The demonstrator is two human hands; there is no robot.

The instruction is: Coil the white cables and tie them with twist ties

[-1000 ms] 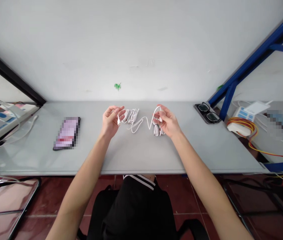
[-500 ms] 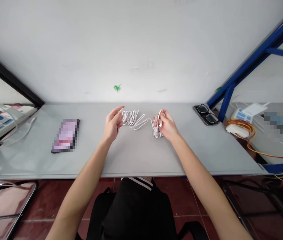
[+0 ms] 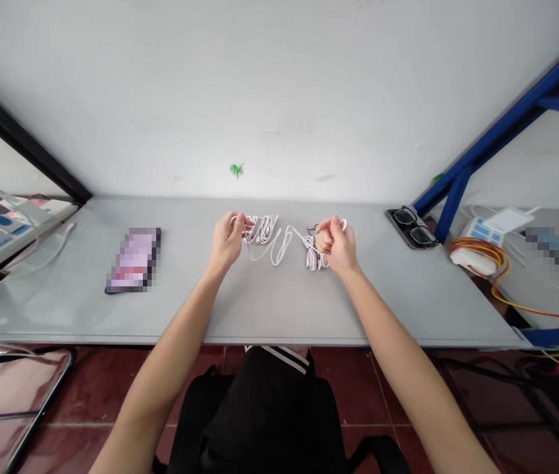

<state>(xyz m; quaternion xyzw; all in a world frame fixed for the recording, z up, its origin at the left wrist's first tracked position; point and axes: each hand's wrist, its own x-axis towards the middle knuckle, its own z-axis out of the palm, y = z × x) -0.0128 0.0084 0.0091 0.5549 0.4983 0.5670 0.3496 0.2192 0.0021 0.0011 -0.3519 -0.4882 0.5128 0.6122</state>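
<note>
Fingers [image 3: 324, 240] hide gripped parts of the white cable [image 3: 277, 263].

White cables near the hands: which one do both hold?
The loose cable looping between left hand and right hand; other cables lie in bundles on the table.

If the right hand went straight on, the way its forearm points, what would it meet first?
Most likely the wall behind the table; the right hand would seem to pass beside the cable bundle, though depth is hard to judge.
</note>
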